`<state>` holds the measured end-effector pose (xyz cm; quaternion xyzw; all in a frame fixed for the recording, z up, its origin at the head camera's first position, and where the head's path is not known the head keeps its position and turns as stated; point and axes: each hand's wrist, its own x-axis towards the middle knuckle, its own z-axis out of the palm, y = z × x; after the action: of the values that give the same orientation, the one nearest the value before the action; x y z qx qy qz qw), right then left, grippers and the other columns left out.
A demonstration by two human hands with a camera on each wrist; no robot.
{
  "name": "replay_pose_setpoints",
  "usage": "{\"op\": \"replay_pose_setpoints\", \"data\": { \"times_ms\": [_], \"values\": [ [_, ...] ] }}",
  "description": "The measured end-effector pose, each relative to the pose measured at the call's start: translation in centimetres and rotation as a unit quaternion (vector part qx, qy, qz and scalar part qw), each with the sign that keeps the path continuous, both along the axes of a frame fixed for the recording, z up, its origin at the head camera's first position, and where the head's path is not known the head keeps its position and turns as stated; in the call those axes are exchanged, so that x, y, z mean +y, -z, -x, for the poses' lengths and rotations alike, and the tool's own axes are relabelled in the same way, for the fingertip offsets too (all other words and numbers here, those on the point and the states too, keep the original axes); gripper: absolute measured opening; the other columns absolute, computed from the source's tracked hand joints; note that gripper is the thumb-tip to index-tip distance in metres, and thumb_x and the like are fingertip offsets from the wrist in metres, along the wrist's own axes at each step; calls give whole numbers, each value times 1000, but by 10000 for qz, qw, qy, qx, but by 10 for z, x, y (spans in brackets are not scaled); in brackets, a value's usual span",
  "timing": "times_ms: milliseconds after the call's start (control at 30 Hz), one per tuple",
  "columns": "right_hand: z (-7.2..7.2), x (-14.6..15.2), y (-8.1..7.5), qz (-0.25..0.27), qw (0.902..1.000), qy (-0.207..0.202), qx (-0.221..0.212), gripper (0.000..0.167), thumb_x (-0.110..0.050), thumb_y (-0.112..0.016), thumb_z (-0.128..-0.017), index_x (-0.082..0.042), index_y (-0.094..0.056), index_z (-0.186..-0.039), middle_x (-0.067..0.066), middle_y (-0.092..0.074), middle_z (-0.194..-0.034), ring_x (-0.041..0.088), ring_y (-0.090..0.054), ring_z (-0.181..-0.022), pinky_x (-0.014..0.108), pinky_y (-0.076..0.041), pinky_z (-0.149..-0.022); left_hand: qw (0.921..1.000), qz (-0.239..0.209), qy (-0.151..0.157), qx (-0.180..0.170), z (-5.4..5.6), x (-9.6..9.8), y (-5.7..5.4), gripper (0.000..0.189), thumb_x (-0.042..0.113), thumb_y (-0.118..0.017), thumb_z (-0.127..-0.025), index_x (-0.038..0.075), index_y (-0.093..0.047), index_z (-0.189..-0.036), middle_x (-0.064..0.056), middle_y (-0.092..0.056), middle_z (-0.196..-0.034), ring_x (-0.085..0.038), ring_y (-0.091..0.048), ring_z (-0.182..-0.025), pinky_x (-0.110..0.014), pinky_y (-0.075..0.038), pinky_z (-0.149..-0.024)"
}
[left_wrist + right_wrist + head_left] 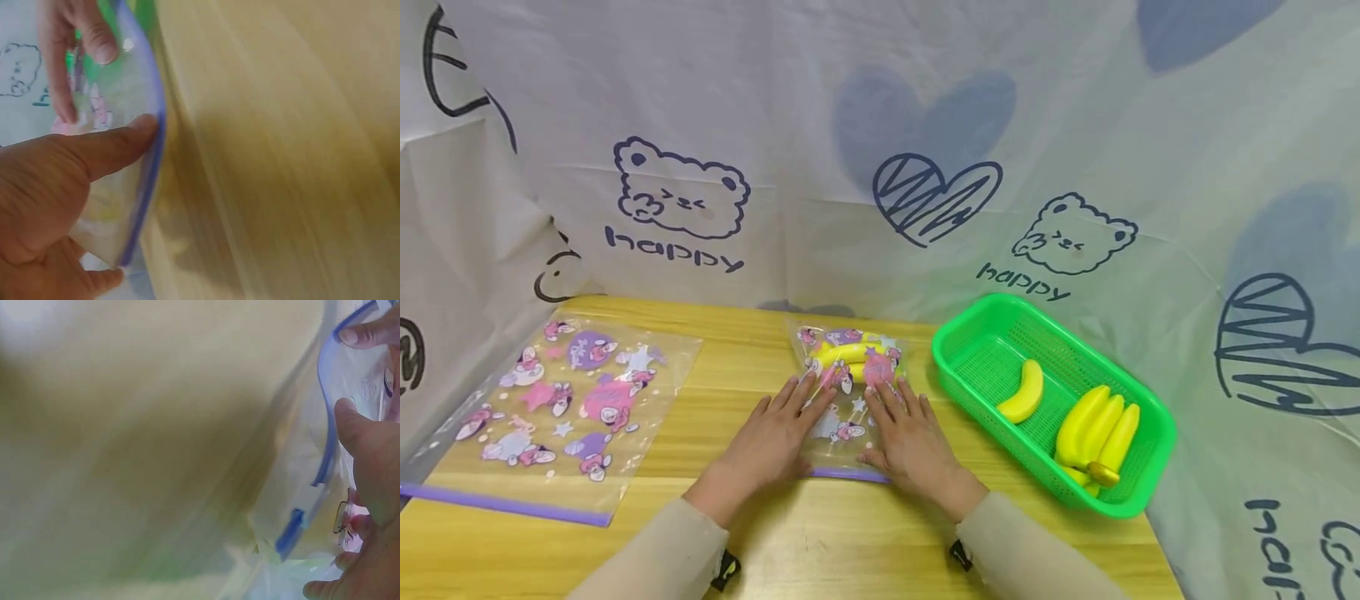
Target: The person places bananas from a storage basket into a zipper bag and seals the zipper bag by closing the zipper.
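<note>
A clear zip bag (842, 437) printed with pink and purple cartoon figures lies mid-table, its purple zip edge toward the person. Yellow bananas (842, 354) show through its far part. On its left side rests my left hand (778, 429), fingers spread fairly straight. My right hand (913, 437) lies on the opposite side in the same manner. In the left wrist view, the left thumb touches the purple zip strip (156, 119). The right wrist view has the right thumb beside the strip, with a white slider (307, 499) near one end.
A second printed zip bag (568, 400) lies flat on the left of the wooden table (820, 550). At right stands a green plastic basket (958, 379) holding a single banana (1024, 392) and a bunch of bananas (1097, 425). A white printed cloth (805, 208) hangs behind.
</note>
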<state>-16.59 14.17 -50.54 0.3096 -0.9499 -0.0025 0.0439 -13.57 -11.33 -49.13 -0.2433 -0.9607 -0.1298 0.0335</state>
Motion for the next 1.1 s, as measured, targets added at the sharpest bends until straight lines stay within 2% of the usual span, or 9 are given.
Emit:
{"op": "replay_pose_setpoints", "data": {
  "times_ms": [133, 300, 600, 833, 1100],
  "values": [
    [17, -1, -2, -177, 9998, 113, -14, 96, -63, -66, -96, -10, -29, -166, 13, -27, -173, 44, -21, -160, 66, -34, -120, 9998, 3, -137, 148, 13, 3, 9, 105, 26, -91, -81, 15, -31, -166, -22, -20, -173, -48, -28, -156, -71, -35, -116],
    [33, -1, -4, -373, 9990, 253, 6, 97, -61, -69, -95, -9, -28, -166, 14, -26, -173, 46, -19, -160, 66, -32, -121, 9991, 75, -321, 253, 21, 9, 16, 102, 26, -87, -86, 15, -27, -168, -20, -17, -175, -47, -25, -158, -69, -33, -118],
    [54, 1, -3, -473, 9976, 507, -77, 95, -52, -73, -96, -10, -25, -167, 12, -20, -175, 45, -15, -161, 65, -26, -124, 9994, 127, -314, -79, 38, 17, 13, 97, 32, -83, -91, 16, -27, -168, -17, -18, -175, -46, -27, -157, -70, -36, -116],
    [57, -4, -1, -391, 9955, 860, -27, 89, -46, -72, -98, -13, -27, -167, 10, -21, -175, 44, -16, -161, 61, -29, -124, 9979, 302, -424, -384, 51, 21, 13, 94, 30, -80, -94, 18, -24, -169, -15, -14, -176, -44, -21, -160, -68, -33, -119],
    [50, -7, -2, -9, 9925, 1208, 178, 78, -35, -73, -98, -9, -38, -162, 15, -32, -171, 43, -29, -158, 59, -34, -123, 9985, 84, -467, -273, 51, 18, 14, 91, 34, -83, -91, 22, -34, -166, -20, -16, -175, -46, -21, -160, -68, -30, -121]
  ]
}}
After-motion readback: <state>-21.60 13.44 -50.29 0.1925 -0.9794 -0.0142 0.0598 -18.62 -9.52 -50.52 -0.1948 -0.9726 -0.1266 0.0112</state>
